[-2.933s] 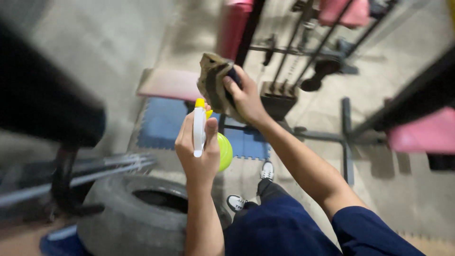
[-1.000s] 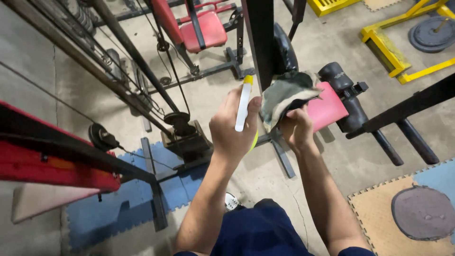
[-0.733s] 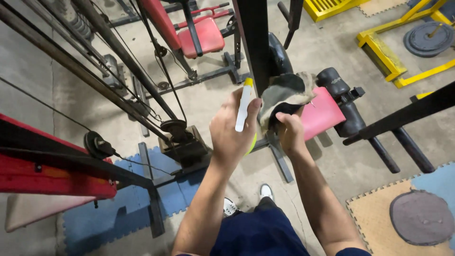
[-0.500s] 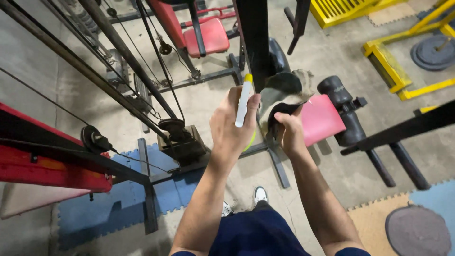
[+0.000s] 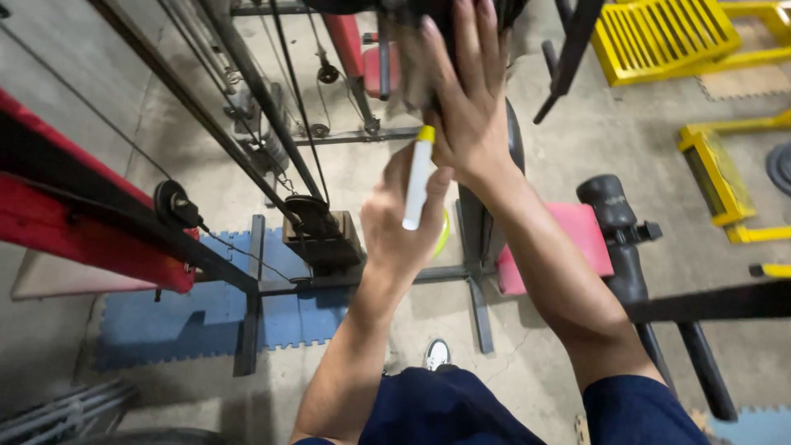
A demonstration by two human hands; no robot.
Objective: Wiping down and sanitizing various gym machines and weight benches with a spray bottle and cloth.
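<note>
Right hand (image 5: 470,107) now raised far, up from chest height half a second ago, fingers spread flat, pressing cloth (image 5: 412,66) against dark pad (image 5: 494,12) at top edge (cloth mostly hidden under palm). Wiping looks begun. Left hand (image 5: 400,222) holds as before, clenched round spray bottle (image 5: 418,177), yellow nozzle up, just near right wrist. Pink bench (image 5: 577,239) below, right; pulley (image 5: 171,206) left.
</note>
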